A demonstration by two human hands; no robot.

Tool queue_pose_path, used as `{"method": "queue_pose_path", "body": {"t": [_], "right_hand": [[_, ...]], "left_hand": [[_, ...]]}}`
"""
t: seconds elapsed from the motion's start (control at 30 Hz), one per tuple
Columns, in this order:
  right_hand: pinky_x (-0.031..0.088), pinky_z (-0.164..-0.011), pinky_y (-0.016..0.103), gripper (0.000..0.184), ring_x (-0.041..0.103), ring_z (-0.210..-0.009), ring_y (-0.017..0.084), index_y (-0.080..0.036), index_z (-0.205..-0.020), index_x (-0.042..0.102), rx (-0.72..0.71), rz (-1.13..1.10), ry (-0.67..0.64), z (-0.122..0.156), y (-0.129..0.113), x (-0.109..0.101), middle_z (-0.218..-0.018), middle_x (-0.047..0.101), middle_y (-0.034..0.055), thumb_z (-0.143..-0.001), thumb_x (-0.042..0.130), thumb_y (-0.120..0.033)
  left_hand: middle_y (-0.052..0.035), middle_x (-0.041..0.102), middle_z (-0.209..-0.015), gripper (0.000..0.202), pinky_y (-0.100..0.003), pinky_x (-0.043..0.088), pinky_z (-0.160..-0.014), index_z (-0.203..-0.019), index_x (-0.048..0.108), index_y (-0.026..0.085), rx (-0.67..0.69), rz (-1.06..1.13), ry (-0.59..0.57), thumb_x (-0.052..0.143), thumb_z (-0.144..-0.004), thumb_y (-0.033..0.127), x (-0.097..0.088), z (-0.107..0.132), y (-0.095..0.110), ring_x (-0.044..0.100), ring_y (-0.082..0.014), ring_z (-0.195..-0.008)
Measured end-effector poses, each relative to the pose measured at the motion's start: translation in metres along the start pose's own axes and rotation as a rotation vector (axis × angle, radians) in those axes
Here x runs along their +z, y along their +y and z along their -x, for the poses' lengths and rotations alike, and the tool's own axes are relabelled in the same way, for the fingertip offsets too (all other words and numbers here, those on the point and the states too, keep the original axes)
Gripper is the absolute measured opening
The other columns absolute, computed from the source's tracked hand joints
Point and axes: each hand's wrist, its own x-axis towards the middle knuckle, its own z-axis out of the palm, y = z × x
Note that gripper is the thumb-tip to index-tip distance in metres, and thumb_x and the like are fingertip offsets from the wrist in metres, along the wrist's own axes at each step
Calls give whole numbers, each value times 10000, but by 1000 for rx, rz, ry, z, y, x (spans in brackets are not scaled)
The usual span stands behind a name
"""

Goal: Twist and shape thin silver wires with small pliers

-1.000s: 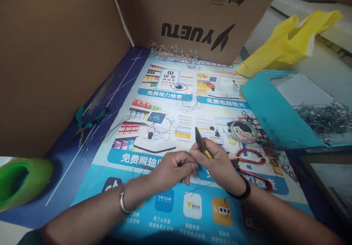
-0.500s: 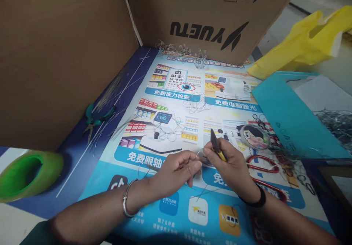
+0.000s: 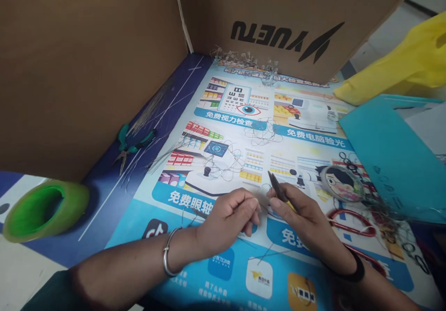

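R hand is clamped around yellow-handled pliers, dark pointed nose sticking up towards the far left. L hand sits just to the left of it, a small gap between the two, thumb laid on curled fingers. Can't tell if there's a bit of wire pinched in there, way too thin to make out tbh. Silver bangle on the L wrist, black band on the R.

Under both hands there's a poster w/ eye-test pics, lying on the dark blue surface. Couple of tangled wire loops lie on the poster, just far of the hands. Left side: teal-handled pliers lying splayed next to loose straight wires, w/ a green tape roll nearer. Right side: red-handled scissors partly behind the R hand/forearm, a round container just far of them, then a teal folder thing & smth yellow (bag, prob). Far end = cardboard w/ upside-down "YUETU" print.
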Motion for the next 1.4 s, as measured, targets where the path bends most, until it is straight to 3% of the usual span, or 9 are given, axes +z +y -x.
{"method": "queue_pose_path", "body": {"t": [0.17,0.43,0.53,0.77,0.93,1.07,1.27,1.4], "right_hand": [[407,-618,253,188,504,-712,145,-227,-882,583,32,-36,-109,-1,3,-2,-773,557,-3,-873,524,-405],[408,-713,308,175,495,-766,172,-251,-891,579,131,-430,-80,7,13,-1,-773,527,5,-888,496,-404],[410,-660,299,196,485,-706,167,-232,-797,591,140,-377,-107,9,10,0,-728,517,9,-847,553,-417],[443,-581,240,168,525,-666,151,-246,-823,617,132,-222,79,8,8,2,-734,564,2,-771,649,-403],[482,-571,232,233,586,-695,171,-276,-977,640,153,-225,47,10,19,-2,-797,626,13,-776,645,-393],[501,-664,270,171,586,-792,196,-250,-905,654,92,-247,0,13,24,-4,-880,631,37,-796,624,-378],[477,-624,297,155,539,-692,182,-221,-778,619,31,-370,-29,13,20,0,-744,573,37,-814,599,-370],[464,-664,300,93,552,-777,202,-244,-784,619,14,-351,-23,11,19,1,-798,580,38,-820,602,-328]], "left_hand": [[1,560,-664,273,-166,400,-461,-787,523,137,29,10,38,451,-917,366,-1,0,-1,471,-40,-465],[22,504,-563,268,-170,374,-465,-687,526,140,21,-210,-49,458,-895,295,-1,0,-1,466,-56,-462],[34,484,-546,234,-173,358,-497,-680,534,143,91,-291,-80,468,-882,240,-1,0,0,436,-55,-488],[16,510,-630,165,-187,351,-565,-652,501,141,271,-398,-96,514,-815,162,-1,-1,-1,440,-68,-584],[15,532,-582,182,-165,370,-525,-654,489,146,195,-248,-198,462,-832,170,-1,-1,4,465,-52,-510],[20,522,-562,206,-143,387,-486,-635,472,151,98,-112,-253,454,-830,216,0,-1,6,470,-35,-455],[6,528,-582,197,-140,358,-400,-672,502,149,-88,-77,-242,477,-819,277,-1,-1,6,449,-40,-415],[1,532,-592,207,-149,376,-421,-671,501,150,-110,-51,-234,488,-822,291,-3,0,6,457,-43,-425]]}}
